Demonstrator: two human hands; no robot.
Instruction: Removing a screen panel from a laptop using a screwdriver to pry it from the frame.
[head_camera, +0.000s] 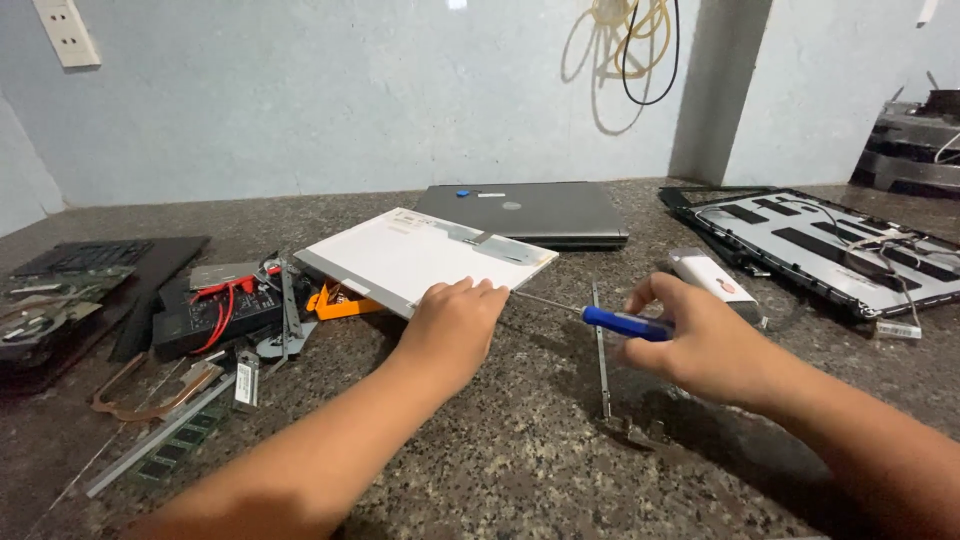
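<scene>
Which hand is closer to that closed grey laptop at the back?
Left. The left hand rests on the white flat screen panel before the closed grey laptop; the right hand, holding a blue-handled screwdriver, sits farther off.

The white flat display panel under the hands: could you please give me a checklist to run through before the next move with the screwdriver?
1. Left hand pressing on the white flat display panel: ok.
2. Right hand gripping the blue-handled screwdriver: ok.
3. Screwdriver tip at the panel's near edge: ok; seated in a screw: cannot tell.
4. Panel lying flat on the dark speckled stone counter: ok.
5. Thin metal bracket strip out of the screwdriver's way: not ok, it lies just under the shaft.
6. Closed grey laptop apart from the panel: cannot tell.
</scene>
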